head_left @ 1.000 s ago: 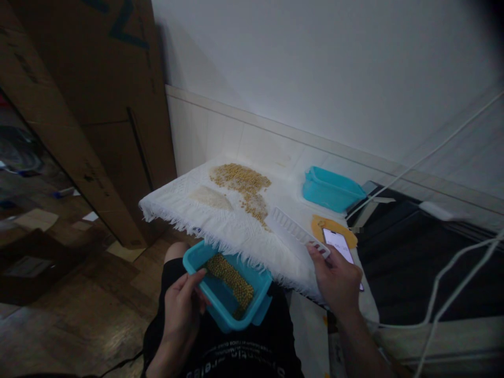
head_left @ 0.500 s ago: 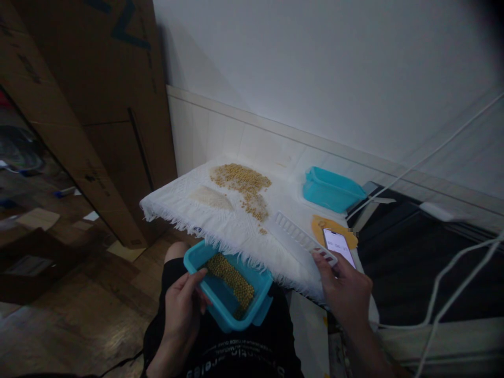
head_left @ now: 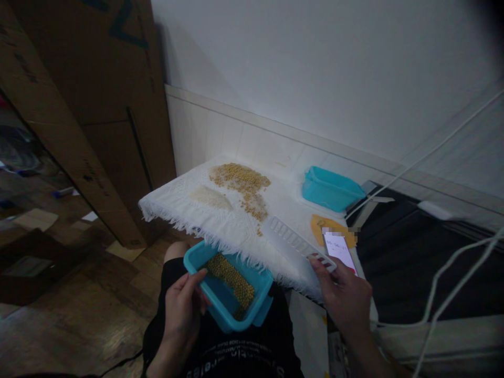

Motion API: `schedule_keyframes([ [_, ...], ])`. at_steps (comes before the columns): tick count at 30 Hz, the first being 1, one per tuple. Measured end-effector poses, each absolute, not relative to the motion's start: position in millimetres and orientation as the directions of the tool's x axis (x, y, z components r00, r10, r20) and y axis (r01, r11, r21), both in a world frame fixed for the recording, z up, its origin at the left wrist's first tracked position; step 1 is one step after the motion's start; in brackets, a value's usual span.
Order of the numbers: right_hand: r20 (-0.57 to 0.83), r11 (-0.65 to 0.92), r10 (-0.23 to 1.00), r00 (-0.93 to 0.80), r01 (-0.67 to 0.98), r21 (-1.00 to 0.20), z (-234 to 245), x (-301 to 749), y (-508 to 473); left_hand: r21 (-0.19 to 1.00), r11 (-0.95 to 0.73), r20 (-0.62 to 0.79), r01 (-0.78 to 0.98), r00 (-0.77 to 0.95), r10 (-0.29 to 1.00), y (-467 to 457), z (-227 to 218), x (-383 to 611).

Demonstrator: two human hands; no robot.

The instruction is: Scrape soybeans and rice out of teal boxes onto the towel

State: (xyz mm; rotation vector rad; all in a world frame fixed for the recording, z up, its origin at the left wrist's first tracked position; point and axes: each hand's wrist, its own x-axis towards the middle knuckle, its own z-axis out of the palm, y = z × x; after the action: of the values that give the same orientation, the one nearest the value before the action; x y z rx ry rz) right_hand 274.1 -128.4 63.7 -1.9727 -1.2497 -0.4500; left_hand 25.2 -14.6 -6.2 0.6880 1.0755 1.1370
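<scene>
My left hand [head_left: 181, 310] grips the near rim of a teal plastic tub [head_left: 227, 292], held just below the fringed edge of a white towel [head_left: 220, 223]. A strip of tan beans [head_left: 233, 279] lies in the tub. My right hand [head_left: 343, 295] is closed on the near end of a white slotted scraper [head_left: 296, 241], which lies flat on the towel. A pile of beans [head_left: 242, 181] and a patch of white grains [head_left: 210, 196] sit further back on the towel, with a few loose beans [head_left: 259, 230] trailing toward the scraper.
A second teal tub [head_left: 329, 189] stands at the back right of the towel. A lit phone [head_left: 338, 247] lies on an orange pad [head_left: 323, 224] beside my right hand. White cables [head_left: 441, 278] cross a dark surface at right. Large cardboard boxes [head_left: 98, 100] stand at left.
My right hand has drawn the scraper back toward the towel's near edge, and a few beans have come loose from the pile's near end. The left hand and tub have stayed put.
</scene>
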Motion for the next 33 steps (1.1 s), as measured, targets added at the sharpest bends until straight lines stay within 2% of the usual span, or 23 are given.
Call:
schedule_keyframes([
  [12, 0.648, -0.188, 0.640, 0.414, 0.901, -0.391, 66.5, 267.5, -129.3, 0.881, 0.298, -0.312, -0.367, 0.021, 0.950, -14.1, -5.6, 25.5],
  [20, 0.636, -0.165, 0.654, 0.410, 0.898, -0.409, 63.1, 256.6, -128.4, 0.869, 0.298, -0.298, -0.396, 0.064, 0.952, -13.7, -14.6, 23.9],
  [26, 0.603, -0.100, 0.688, 0.405, 0.875, -0.474, 67.3, 242.2, -135.3, 0.876, 0.288, -0.287, -0.387, 0.063, 0.956, -13.8, -12.3, 24.7],
  [29, 0.595, -0.163, 0.637, 0.490, 0.840, -0.517, 69.5, 245.5, -132.3, 0.874, 0.293, -0.293, -0.387, 0.060, 0.954, -14.0, -12.8, 24.7],
  [33, 0.632, -0.212, 0.565, 0.530, 0.834, -0.510, 68.1, 266.4, -115.9, 0.869, 0.300, -0.301, -0.393, 0.061, 0.952, -14.0, -13.0, 24.3],
])
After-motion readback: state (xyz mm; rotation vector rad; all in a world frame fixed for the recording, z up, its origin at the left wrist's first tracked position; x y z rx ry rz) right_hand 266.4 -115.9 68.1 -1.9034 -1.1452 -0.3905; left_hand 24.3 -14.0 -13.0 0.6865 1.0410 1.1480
